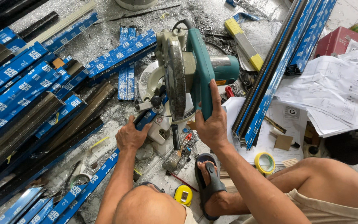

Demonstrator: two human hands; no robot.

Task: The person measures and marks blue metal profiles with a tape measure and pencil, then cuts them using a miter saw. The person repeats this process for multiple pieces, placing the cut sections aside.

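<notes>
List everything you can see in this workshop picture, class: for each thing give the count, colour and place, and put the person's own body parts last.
Mitre saw: one, teal and silver, centre floor.
Long metal bar: one, blue-wrapped, running under the saw toward lower left.
Metal bars: many, blue-wrapped and dark, piled left.
Bar bundle: one, blue and black, leaning right of the saw.
Papers: several, white, right.
Box: one, red, upper right.
Tape measure: one, yellow, bottom centre.
Tape roll: one, yellow, near the knee.
Sandal: one, dark, on the foot.
Left hand: pressing the long bar.
Right hand: gripping the saw handle.
</notes>
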